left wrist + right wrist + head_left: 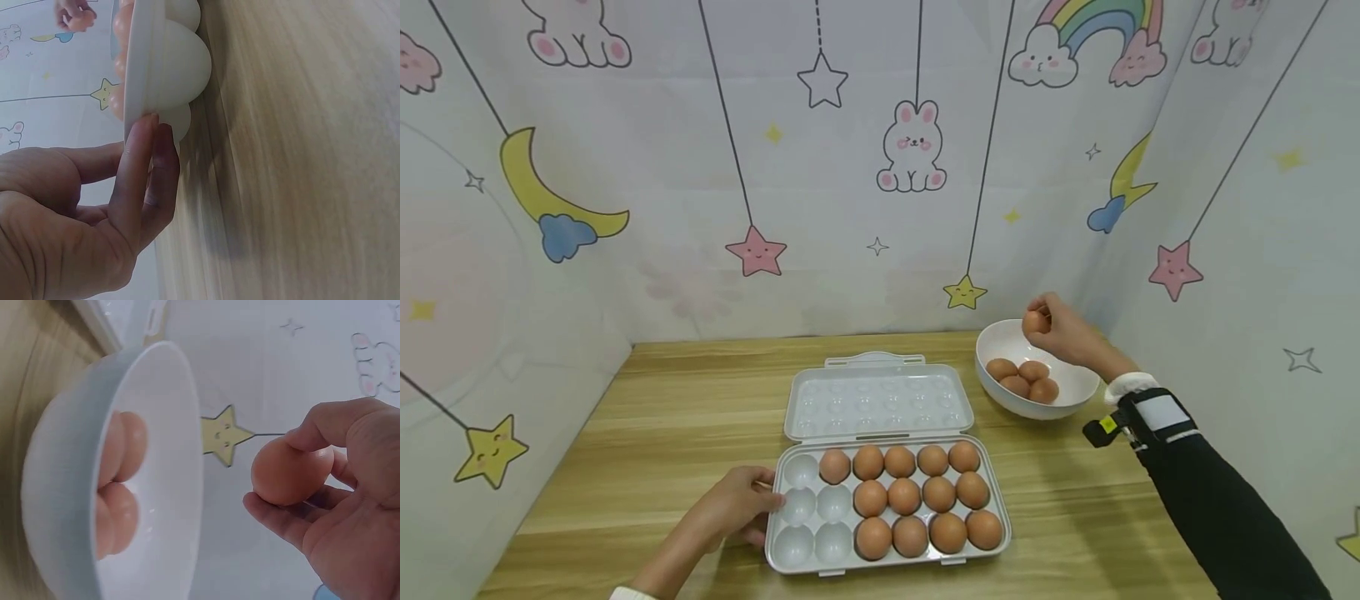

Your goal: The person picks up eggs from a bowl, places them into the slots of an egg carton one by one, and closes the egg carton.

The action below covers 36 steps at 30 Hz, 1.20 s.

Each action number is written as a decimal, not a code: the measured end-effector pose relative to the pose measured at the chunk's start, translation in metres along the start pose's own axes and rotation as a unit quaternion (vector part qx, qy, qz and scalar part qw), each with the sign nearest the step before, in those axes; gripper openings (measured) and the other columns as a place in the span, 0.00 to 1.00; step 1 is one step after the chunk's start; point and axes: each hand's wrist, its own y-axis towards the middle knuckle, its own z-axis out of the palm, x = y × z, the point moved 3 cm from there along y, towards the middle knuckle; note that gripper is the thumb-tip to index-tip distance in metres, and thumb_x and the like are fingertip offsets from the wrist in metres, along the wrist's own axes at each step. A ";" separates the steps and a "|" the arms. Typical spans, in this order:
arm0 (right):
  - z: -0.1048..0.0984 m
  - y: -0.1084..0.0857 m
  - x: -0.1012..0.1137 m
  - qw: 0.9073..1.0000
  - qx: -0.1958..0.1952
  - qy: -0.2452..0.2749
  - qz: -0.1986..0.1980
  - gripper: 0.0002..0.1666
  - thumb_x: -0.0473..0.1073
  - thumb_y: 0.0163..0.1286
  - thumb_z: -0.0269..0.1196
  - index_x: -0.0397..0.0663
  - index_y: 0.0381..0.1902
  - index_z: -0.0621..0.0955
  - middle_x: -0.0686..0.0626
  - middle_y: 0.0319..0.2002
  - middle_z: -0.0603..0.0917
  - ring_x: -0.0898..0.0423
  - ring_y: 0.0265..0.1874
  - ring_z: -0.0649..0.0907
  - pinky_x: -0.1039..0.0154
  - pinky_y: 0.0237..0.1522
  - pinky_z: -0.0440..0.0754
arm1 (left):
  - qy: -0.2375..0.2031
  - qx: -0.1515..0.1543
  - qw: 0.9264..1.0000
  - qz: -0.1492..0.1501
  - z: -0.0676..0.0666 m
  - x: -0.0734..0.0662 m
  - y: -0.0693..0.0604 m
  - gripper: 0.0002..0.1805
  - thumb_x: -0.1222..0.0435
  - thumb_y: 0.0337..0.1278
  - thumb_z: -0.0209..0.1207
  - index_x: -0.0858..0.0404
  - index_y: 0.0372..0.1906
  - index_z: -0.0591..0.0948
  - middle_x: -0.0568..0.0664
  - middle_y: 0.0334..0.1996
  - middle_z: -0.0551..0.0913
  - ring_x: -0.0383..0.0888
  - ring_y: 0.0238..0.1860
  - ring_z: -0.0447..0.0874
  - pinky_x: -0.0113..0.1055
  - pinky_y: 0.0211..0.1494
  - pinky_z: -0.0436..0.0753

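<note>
A brown egg point(1036, 322) is pinched between the thumb and fingers of my right hand point(1067, 333), raised over the white bowl point(69, 469). Inside that bowl lie several more brown eggs point(1017, 385). My left hand point(735, 507) holds the left edge of an open plastic egg box point(889, 567); the left wrist view shows its fingers point(134, 169) at the rim and the underside of the cups. Brown eggs point(904, 497) fill the box's middle and right columns, plus one back-row cup further left. Bare cups point(794, 546) show at the left end.
The box's clear lid point(880, 402) lies folded back flat behind it, close to the bowl's left side. Everything stands on a wood-grain table point(700, 400). A printed cloth point(820, 183) with stars and rabbits hangs behind and at both sides.
</note>
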 end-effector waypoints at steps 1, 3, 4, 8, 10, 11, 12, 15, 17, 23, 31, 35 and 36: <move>-0.004 -0.003 0.005 1.000 -0.005 0.003 -0.003 0.26 0.32 0.69 0.63 0.28 0.60 0.67 0.30 0.53 0.75 0.37 0.48 0.77 0.45 0.50 0.79 | 0.001 -0.001 1.000 0.001 0.000 0.000 0.000 0.17 0.77 0.63 0.61 0.81 0.55 0.76 0.55 0.35 0.86 0.50 0.36 0.86 0.44 0.29 0.90; -0.012 -0.009 0.016 1.000 -0.012 0.013 -0.013 0.26 0.32 0.70 0.62 0.28 0.60 0.66 0.30 0.52 0.75 0.38 0.47 0.77 0.46 0.48 0.80 | 0.005 -0.003 1.000 0.002 0.000 0.000 0.000 0.17 0.77 0.63 0.61 0.81 0.55 0.76 0.55 0.35 0.86 0.50 0.35 0.86 0.44 0.29 0.90; -0.015 -0.012 0.022 1.000 -0.019 0.016 -0.019 0.25 0.32 0.70 0.63 0.29 0.60 0.66 0.31 0.52 0.75 0.39 0.47 0.77 0.48 0.47 0.80 | 0.007 -0.004 1.000 0.002 0.000 0.000 0.000 0.17 0.76 0.63 0.62 0.81 0.54 0.76 0.55 0.35 0.86 0.50 0.35 0.86 0.44 0.28 0.90; -0.027 -0.022 0.044 0.999 -0.024 0.018 -0.043 0.26 0.32 0.71 0.63 0.30 0.61 0.66 0.33 0.53 0.74 0.39 0.47 0.77 0.49 0.47 0.81 | 0.012 -0.008 1.000 0.004 -0.001 -0.001 -0.001 0.18 0.77 0.62 0.62 0.81 0.54 0.76 0.56 0.35 0.86 0.49 0.35 0.85 0.43 0.28 0.90; -0.032 -0.026 0.055 0.998 -0.025 0.012 -0.055 0.26 0.32 0.72 0.63 0.31 0.62 0.66 0.33 0.54 0.75 0.39 0.48 0.78 0.48 0.49 0.82 | 0.012 -0.009 1.000 0.003 -0.001 -0.001 -0.001 0.18 0.77 0.62 0.62 0.81 0.54 0.76 0.56 0.35 0.86 0.49 0.35 0.85 0.43 0.28 0.90; -0.034 -0.027 0.060 0.998 -0.020 0.013 -0.061 0.26 0.32 0.72 0.63 0.31 0.63 0.66 0.33 0.55 0.75 0.39 0.50 0.78 0.46 0.50 0.82 | 0.012 -0.009 1.000 0.003 0.000 -0.002 -0.002 0.18 0.77 0.62 0.62 0.82 0.54 0.76 0.56 0.35 0.86 0.49 0.35 0.85 0.43 0.28 0.90; -0.036 -0.028 0.066 0.998 -0.021 0.012 -0.065 0.27 0.32 0.72 0.64 0.31 0.63 0.66 0.33 0.55 0.75 0.39 0.50 0.78 0.45 0.51 0.82 | 0.012 -0.008 1.000 0.003 0.000 -0.002 -0.002 0.18 0.77 0.62 0.62 0.81 0.54 0.76 0.56 0.35 0.86 0.49 0.35 0.85 0.43 0.28 0.90; -0.039 -0.032 0.082 0.997 -0.016 0.020 -0.079 0.29 0.33 0.73 0.64 0.31 0.66 0.66 0.33 0.58 0.75 0.38 0.52 0.79 0.44 0.54 0.82 | 0.013 -0.010 1.000 0.001 0.000 -0.003 -0.003 0.17 0.77 0.62 0.62 0.81 0.54 0.76 0.56 0.35 0.86 0.49 0.35 0.85 0.43 0.28 0.90; -0.039 -0.035 0.093 0.995 -0.016 0.022 -0.093 0.30 0.33 0.72 0.65 0.32 0.67 0.67 0.34 0.58 0.76 0.40 0.53 0.80 0.54 0.56 0.83 | 0.016 -0.013 1.000 0.000 0.000 -0.003 -0.002 0.17 0.77 0.62 0.62 0.81 0.54 0.76 0.56 0.35 0.86 0.49 0.35 0.86 0.43 0.28 0.90; -0.035 -0.043 0.127 0.986 -0.015 0.045 -0.160 0.29 0.30 0.70 0.66 0.35 0.67 0.72 0.38 0.59 0.80 0.47 0.51 0.82 0.79 0.53 0.77 | 0.017 -0.013 1.000 0.001 0.001 -0.003 -0.001 0.17 0.77 0.62 0.62 0.81 0.54 0.77 0.56 0.35 0.86 0.49 0.35 0.86 0.44 0.28 0.90; -0.025 -0.052 0.163 0.970 0.005 0.095 -0.223 0.27 0.25 0.69 0.65 0.35 0.64 0.74 0.42 0.57 0.80 0.51 0.52 0.82 0.74 0.59 0.79 | 0.010 -0.005 1.000 0.004 0.000 -0.003 -0.002 0.17 0.77 0.62 0.62 0.81 0.54 0.76 0.56 0.35 0.86 0.49 0.34 0.86 0.44 0.28 0.90; -0.017 -0.055 0.180 0.957 0.029 0.127 -0.258 0.26 0.23 0.67 0.65 0.35 0.61 0.74 0.43 0.56 0.80 0.52 0.51 0.82 0.70 0.58 0.82 | 0.007 -0.002 1.000 0.003 0.001 -0.003 -0.002 0.17 0.77 0.63 0.61 0.81 0.54 0.76 0.56 0.34 0.86 0.50 0.34 0.86 0.44 0.28 0.90; -0.014 -0.056 0.184 0.954 0.036 0.136 -0.265 0.25 0.23 0.67 0.65 0.36 0.61 0.74 0.43 0.55 0.80 0.52 0.50 0.82 0.68 0.57 0.83 | 0.006 -0.002 1.000 0.002 0.001 -0.002 -0.003 0.17 0.77 0.63 0.61 0.81 0.54 0.76 0.56 0.34 0.86 0.50 0.34 0.86 0.44 0.28 0.90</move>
